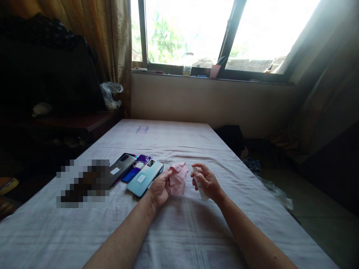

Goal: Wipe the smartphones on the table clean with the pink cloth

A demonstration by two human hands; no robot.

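Two-handed below centre: pinching cloth (178,182) between fingers of left hand (160,189); wrapping fingers of right hand (209,182) around bottle (201,188), tilted steeply lengthwise, with top toward upper left.

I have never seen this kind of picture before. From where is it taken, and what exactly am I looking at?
There is no machine here, only a person's two bare hands. One camera, worn on the head, looks forward and down, so the arms enter from the bottom. The left hand holds a pink cloth. The right hand holds a small white spray bottle, its top pointing up. Both are above a pale sheet. On it, to the left, lie phones with white labels on their backs. A blurred patch hides something farther left. Behind is a bright window.
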